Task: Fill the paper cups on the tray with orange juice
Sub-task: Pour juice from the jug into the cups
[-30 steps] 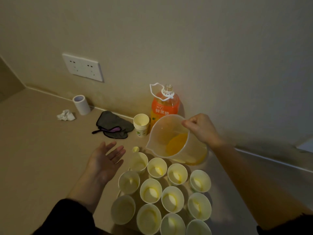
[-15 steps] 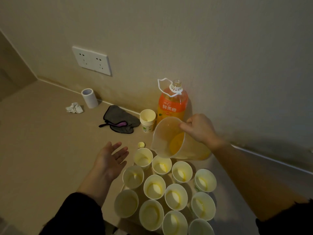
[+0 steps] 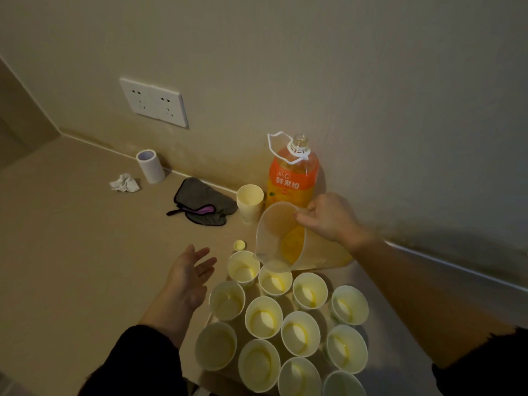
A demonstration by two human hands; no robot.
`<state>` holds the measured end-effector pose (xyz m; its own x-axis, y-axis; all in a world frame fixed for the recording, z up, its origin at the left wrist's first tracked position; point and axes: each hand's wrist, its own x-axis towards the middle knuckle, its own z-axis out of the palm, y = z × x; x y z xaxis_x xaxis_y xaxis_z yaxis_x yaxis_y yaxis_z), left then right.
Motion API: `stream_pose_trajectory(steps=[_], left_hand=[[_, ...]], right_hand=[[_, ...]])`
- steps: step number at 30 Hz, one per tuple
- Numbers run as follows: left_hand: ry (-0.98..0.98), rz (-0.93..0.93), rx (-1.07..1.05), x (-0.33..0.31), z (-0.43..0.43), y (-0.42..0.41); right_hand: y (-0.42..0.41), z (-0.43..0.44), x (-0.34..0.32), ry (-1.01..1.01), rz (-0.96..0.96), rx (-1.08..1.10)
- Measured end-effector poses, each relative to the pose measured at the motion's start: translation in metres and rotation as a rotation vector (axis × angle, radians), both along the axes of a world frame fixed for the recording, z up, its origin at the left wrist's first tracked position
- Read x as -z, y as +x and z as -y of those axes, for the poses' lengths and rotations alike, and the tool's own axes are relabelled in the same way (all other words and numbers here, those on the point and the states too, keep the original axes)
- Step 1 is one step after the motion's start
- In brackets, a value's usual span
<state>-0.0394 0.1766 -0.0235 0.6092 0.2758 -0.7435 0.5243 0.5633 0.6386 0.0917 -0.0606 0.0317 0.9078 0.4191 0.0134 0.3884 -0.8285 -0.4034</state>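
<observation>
We are holding a tilted translucent plastic jug over white paper cups, right hand gripping it, left hand hovering with fingers loosely spread.

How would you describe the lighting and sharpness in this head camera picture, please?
Head view: dim, warm light with visible grain; the bottle casts a soft shadow to its right on the wall; the right hand and jug look slightly soft; no glare; the cups are readable.

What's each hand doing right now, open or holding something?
Left hand: open, fingers straight, holding nothing.
Right hand: gripping the tilted plastic jug of juice.
</observation>
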Motion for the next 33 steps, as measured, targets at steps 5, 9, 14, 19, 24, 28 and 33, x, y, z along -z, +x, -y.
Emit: stream_pose_trajectory(steps=[5,9,14,19,24,28,33], left_hand=[[0.014,-0.019,0.004,0.005,-0.002,0.002],[0.008,-0.014,0.006,0.009,-0.002,0.002],[0.006,-0.032,0.021,0.014,-0.002,0.003],[-0.007,-0.029,0.026,0.018,-0.003,0.003],[-0.005,-0.013,0.038,0.020,-0.002,0.002],[-0.013,-0.005,0.052,0.019,0.000,0.003],[-0.027,-0.005,0.062,0.017,-0.001,0.002]], right_hand=[[-0.001,-0.004,-0.001,-0.017,0.013,-0.014],[-0.002,-0.008,-0.002,-0.051,0.022,-0.040],[-0.001,-0.010,0.001,-0.084,0.031,-0.041],[0.000,-0.010,0.000,-0.116,0.050,-0.081],[-0.001,-0.012,-0.003,-0.146,0.058,-0.099],[-0.003,-0.015,-0.005,-0.175,0.077,-0.107],[-0.006,-0.020,-0.006,-0.214,0.087,-0.110]])
